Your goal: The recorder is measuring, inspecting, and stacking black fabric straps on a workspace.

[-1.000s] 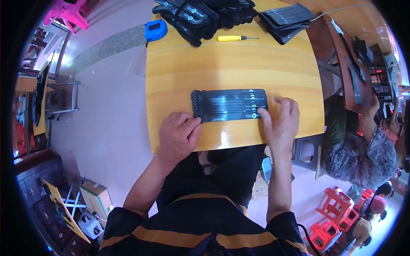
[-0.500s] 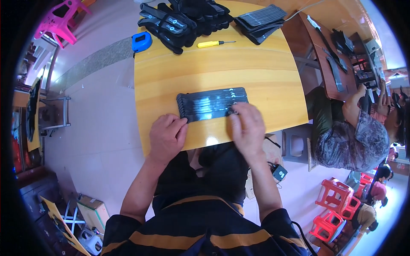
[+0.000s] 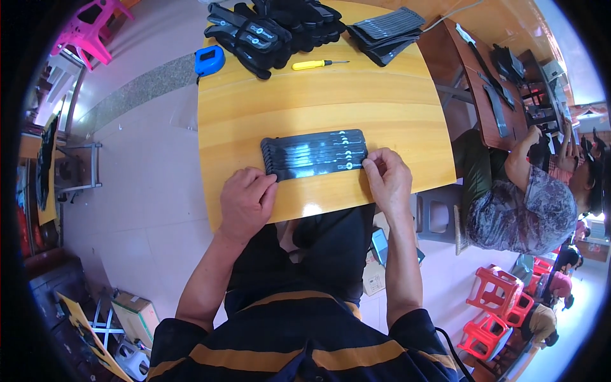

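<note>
A fanned stack of flat black straps (image 3: 309, 155) lies on the yellow wooden table (image 3: 305, 105) in front of me. The straps overlap in rows, with white print near their rounded right ends. My left hand (image 3: 249, 196) is closed at the stack's lower left corner, thumb and forefinger against the edge. At the lower right end, my right hand (image 3: 389, 177) pinches the straps' edge between thumb and fingers. What lies under the top layers is hidden.
Along the table's far side are a blue tape measure (image 3: 210, 60), bundled black straps (image 3: 254, 38), a yellow screwdriver (image 3: 312, 65) and another strap stack (image 3: 386, 35). To the right, a person (image 3: 525, 207) sits by a brown table (image 3: 487, 95). Red stools (image 3: 499, 290) stand at lower right.
My right hand has moved right, from over the straps' printed end to their lower right edge, uncovering the print. My left hand stays at the left corner.
</note>
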Demonstrator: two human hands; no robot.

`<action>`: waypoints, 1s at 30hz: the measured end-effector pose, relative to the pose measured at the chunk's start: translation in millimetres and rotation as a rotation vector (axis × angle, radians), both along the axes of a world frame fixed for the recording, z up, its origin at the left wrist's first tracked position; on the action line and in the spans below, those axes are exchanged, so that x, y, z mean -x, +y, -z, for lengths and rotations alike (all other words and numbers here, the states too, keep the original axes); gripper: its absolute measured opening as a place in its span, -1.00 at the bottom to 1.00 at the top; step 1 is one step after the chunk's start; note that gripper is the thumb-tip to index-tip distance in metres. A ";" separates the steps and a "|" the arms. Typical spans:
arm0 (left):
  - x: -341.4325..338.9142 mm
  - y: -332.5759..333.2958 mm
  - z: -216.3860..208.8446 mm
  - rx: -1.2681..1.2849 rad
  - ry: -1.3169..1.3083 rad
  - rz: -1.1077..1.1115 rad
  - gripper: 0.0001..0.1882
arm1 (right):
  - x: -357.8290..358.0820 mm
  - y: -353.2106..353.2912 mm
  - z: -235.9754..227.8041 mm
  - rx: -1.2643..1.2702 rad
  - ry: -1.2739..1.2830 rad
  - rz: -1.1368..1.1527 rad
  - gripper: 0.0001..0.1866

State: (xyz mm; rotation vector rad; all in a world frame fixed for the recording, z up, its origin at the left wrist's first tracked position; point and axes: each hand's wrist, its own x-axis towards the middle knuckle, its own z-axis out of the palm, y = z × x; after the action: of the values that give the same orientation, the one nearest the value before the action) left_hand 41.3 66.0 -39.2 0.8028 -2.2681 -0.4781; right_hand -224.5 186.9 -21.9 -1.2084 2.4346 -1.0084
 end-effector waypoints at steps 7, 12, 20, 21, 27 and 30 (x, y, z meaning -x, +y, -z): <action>-0.3 0.1 -1.0 -0.009 0.000 0.007 -0.85 | -0.9 -1.7 2.9 0.023 -0.037 0.028 -0.84; -1.4 -0.7 0.6 -0.005 -0.011 0.010 -0.85 | -1.5 -1.1 2.0 -0.005 0.044 0.003 -0.86; 0.6 -2.6 2.2 -0.002 -0.003 0.015 -0.84 | -0.1 -1.1 1.2 0.020 0.023 0.009 -0.87; 1.0 -2.7 2.2 -0.013 0.000 0.011 -0.84 | 1.4 -1.5 2.4 0.002 0.025 0.003 -0.87; 0.4 -3.4 2.8 -0.012 -0.008 0.005 -0.84 | 5.1 -3.9 0.4 -0.087 0.112 -0.062 -0.88; 0.6 -3.3 2.1 -0.015 -0.007 0.007 -0.84 | 4.3 -5.4 -1.7 -0.142 0.184 -0.098 -0.89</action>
State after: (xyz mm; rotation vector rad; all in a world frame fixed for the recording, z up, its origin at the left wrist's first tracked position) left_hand 40.8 62.7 -41.3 0.8062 -2.2771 -0.4967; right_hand -228.8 181.5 -20.2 -1.4106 2.5045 -0.7123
